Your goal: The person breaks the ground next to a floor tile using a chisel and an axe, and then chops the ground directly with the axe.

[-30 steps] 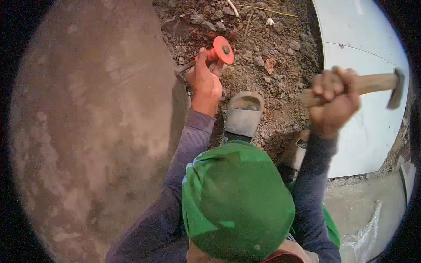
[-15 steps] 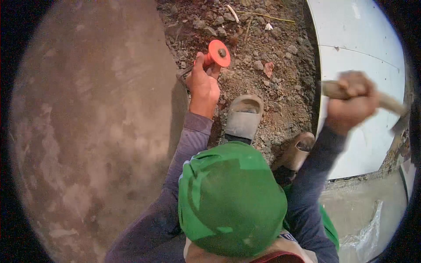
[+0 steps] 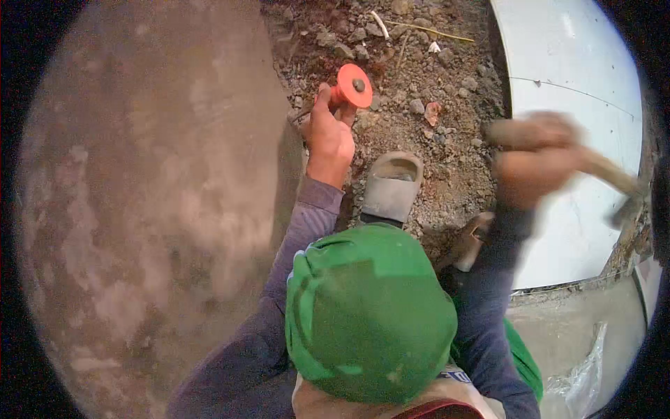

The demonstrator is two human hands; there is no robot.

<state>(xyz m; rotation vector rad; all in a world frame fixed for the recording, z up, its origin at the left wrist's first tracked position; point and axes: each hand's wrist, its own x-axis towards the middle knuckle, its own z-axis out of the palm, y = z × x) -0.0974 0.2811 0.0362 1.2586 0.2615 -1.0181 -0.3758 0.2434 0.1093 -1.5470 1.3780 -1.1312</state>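
My left hand is wrapped round the orange grip of a chisel, just below its round guard. The chisel's metal head shows in the middle of the guard, and its shaft points down-left to the edge of the concrete slab. My right hand, blurred by motion, holds the wooden handle of a hammer over the white panel's left edge. The hammer's head is at the far right, away from the chisel.
A brown concrete slab fills the left side. Rubble and soil lie in the middle, with a sandal on them. White panels lie at the right, and clear plastic is at the lower right.
The right hand and hammer moved out to the right, then back a little to the left, with the hammer head lower now. My left hand and the chisel stay nearly in place.
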